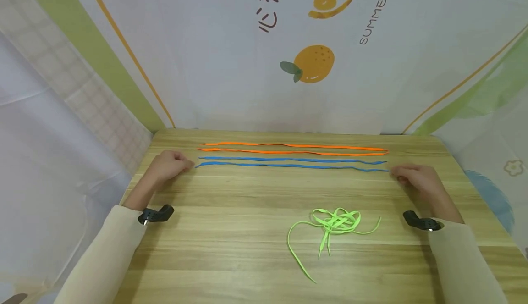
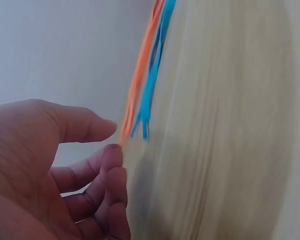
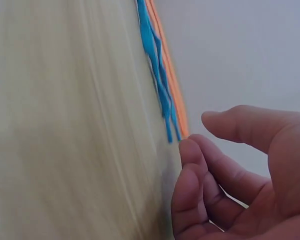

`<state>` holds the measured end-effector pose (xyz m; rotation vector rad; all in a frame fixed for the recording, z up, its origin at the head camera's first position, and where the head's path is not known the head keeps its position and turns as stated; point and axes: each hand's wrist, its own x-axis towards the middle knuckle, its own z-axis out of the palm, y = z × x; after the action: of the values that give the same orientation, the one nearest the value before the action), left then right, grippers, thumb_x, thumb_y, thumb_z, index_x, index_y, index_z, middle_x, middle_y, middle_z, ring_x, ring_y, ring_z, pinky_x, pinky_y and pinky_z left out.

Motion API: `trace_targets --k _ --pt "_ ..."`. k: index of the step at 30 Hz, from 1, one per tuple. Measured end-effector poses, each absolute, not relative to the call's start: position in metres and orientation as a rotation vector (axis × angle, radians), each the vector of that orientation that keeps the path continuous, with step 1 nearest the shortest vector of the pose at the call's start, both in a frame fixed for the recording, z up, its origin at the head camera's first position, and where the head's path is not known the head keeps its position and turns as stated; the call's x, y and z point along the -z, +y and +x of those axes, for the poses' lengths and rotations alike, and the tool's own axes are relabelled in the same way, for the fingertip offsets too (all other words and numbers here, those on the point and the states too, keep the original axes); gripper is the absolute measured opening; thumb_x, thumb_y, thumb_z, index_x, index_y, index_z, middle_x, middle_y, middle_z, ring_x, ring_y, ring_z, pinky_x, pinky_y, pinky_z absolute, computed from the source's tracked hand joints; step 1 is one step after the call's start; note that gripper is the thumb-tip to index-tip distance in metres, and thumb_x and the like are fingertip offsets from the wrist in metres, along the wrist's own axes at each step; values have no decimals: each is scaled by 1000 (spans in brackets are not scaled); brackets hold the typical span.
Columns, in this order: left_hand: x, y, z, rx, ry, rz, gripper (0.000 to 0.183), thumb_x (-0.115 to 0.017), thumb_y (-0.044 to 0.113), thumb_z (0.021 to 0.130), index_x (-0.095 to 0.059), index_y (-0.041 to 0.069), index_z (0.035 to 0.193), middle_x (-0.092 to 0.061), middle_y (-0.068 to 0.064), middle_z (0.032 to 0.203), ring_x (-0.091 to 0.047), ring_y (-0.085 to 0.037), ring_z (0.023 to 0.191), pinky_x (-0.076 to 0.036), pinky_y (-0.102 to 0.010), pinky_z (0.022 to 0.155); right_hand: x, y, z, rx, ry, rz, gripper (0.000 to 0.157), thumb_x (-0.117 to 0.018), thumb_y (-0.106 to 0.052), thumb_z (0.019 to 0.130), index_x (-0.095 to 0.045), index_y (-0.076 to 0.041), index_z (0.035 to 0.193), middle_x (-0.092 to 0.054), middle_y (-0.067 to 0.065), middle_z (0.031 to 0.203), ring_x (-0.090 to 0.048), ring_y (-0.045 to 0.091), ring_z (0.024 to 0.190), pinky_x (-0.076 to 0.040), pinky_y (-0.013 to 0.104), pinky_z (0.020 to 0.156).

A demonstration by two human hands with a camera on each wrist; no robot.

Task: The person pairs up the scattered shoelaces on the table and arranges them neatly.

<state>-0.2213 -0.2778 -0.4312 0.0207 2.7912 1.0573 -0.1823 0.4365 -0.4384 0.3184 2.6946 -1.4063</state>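
Two blue shoelaces lie stretched side by side across the table, their tips showing at both ends. Just behind them runs an orange shoelace in two parallel strands that meet at the right end. My left hand is by the left tips, its thumb and forefinger apart in the left wrist view with nothing between them. By the right tips is my right hand; the right wrist view shows its thumb raised off loosely bent fingers, holding nothing. A tangled lime-green shoelace lies nearer me, with loose ends spread out.
The wooden table meets a printed white curtain along its back edge. More cloth hangs at the left and right sides. Dark wrist straps with cameras sit over both sleeves.
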Motion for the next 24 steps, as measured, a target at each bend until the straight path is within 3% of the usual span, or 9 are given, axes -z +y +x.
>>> trace_targets --k 5,9,12,16,19,24 --pt "410 -247 -193 -1083 2831 100 33 -70 36 106 -79 4 111 -76 -9 105 -57 -22 85 -45 -38 72 430 422 -165 1429 2692 266 39 -73 -29 107 -78 4 128 -72 -27 91 -61 1 84 -50 17 77" --pt "405 -225 -178 -1094 2806 203 28 -71 33 107 -77 6 109 -78 -10 105 -62 -23 85 -48 -39 72 422 406 -152 1425 2655 171 40 -73 -26 108 -76 6 131 -71 -29 101 -63 -2 90 -54 20 79" --pt "400 -208 -168 -1110 2773 288 22 -73 31 106 -77 9 105 -78 -5 103 -67 -22 89 -50 -39 74 418 395 -142 1324 2655 55 42 -71 -25 109 -73 8 133 -74 -15 117 -62 -5 97 -55 21 83" --pt "394 -188 -156 -1121 2751 413 16 -74 28 105 -77 12 100 -75 0 97 -68 -19 88 -52 -39 78 416 382 -128 1231 2648 -95 34 -71 -20 109 -76 6 130 -73 13 133 -61 -5 104 -54 23 85" --pt "392 -172 -147 -1117 2736 505 13 -76 25 103 -76 14 96 -71 3 90 -66 -17 82 -53 -38 76 416 371 -118 1223 2646 -182 24 -74 -13 106 -79 3 124 -74 18 130 -64 -1 104 -54 23 87" --pt "395 -147 -135 -1096 2683 643 7 -77 19 100 -75 17 93 -69 8 83 -63 -13 75 -53 -34 71 417 350 -105 1214 2658 -310 13 -78 -8 102 -82 -3 113 -77 7 111 -68 8 94 -55 26 82"
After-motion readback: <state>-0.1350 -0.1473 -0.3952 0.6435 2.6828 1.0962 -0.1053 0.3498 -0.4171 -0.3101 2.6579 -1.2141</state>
